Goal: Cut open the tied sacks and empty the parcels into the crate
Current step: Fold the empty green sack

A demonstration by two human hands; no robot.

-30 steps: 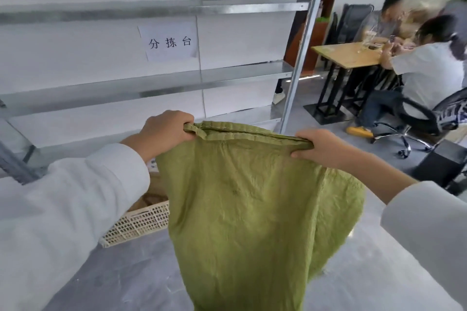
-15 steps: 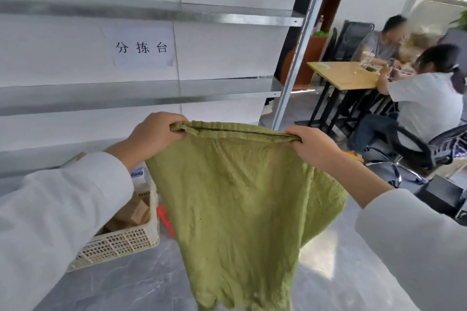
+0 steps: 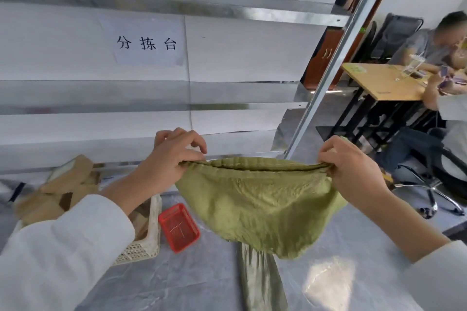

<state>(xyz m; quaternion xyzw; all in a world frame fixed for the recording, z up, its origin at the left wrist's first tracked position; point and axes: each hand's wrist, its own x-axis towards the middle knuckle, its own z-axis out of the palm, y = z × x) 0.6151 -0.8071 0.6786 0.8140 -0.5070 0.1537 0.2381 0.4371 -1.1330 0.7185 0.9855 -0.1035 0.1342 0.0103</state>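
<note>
While stretching the mouth of the green sack (image 3: pixel 257 207) at mid-frame, gripping its rolled hem at both ends: left hand (image 3: pixel 171 159) at centre left with fingers curled over the bunched rim, right hand (image 3: pixel 353 169) at centre right clamped round the opposite corner, the two well apart. Holding it clear above the grey table (image 3: pixel 177 285), limp and flat-bellied, with no bulge to suggest anything inside; cannot see down into the mouth, though. Judged emptied, then, and already cut open, with no tie visible along the rim. Lower left: white lattice crate (image 3: pixel 141 252) heaped with brown cardboard parcels (image 3: pixel 58 192), which reads as at least this load tipped in already. Just right of the crate, a small red basket (image 3: pixel 179 227), contents too fine to name. Bottom centre, below the hanging sack, seemingly another flattened sack (image 3: pixel 260 283) lying on the table, likely emptied too. No tied, full sacks anywhere in view; cannot tell about any outside the frame. Probably left for this one: laying it aside with the other.
</note>
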